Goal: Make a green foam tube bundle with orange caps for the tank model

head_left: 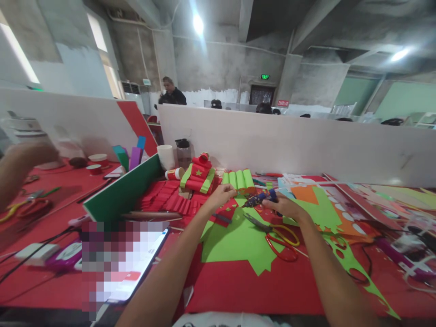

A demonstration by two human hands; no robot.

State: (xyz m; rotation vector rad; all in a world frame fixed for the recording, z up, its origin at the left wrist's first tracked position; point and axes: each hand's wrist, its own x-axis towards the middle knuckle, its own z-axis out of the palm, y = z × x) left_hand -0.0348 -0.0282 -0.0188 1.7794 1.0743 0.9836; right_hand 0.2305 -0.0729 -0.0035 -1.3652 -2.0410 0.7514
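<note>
My right hand is wrapped round a dark blue hot glue gun, its nozzle aimed left toward my other hand. The fingers of my left hand are pinched together just in front of a row of lime-green paper rolls; what they hold is too small to make out. Small red paper pieces with green bits lie below that hand. Scissors with yellow and red handles rest on a cut lime-green sheet. Behind my left hand stands a red paper model with green edges and a star.
Folded red paper strips lie beside a green divider board. A phone is at front left, near a purple power strip. Paper offcuts cover the right side. Another person's arm reaches in at far left.
</note>
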